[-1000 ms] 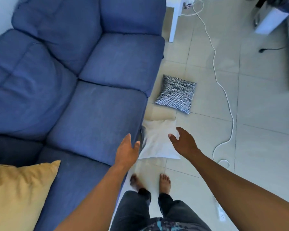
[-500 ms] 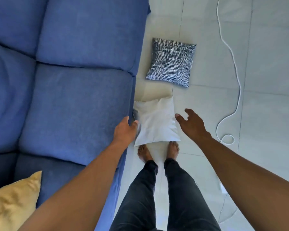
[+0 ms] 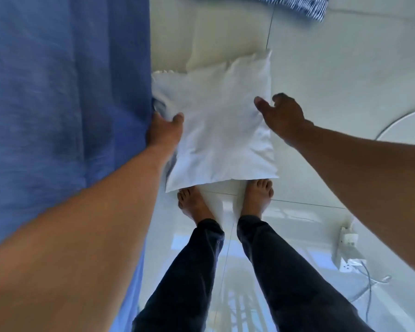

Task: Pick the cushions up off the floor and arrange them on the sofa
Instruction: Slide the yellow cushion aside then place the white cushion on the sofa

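White fabric, softly creased, covers the cushion (image 3: 219, 123) lying flat on the pale tiled floor (image 3: 345, 68), its left edge touching the base of the blue sofa (image 3: 65, 92) and its near edge just ahead of the person's bare feet (image 3: 258, 195). The left hand (image 3: 164, 130) is at the cushion's left edge, thumb pressed on top of the fabric; the other fingers are hidden between cushion and sofa, so I cannot tell whether they have closed on it. The right hand (image 3: 283, 116) hovers over the right edge with its fingers (image 3: 260, 103) spread apart and curled, gripping nothing. A second cushion (image 3: 297, 4), dark with a white pattern, lies on the floor at the far edge of the view, well apart from the white one. A white power strip (image 3: 347, 252) with cables sits on the floor to the right of the legs.
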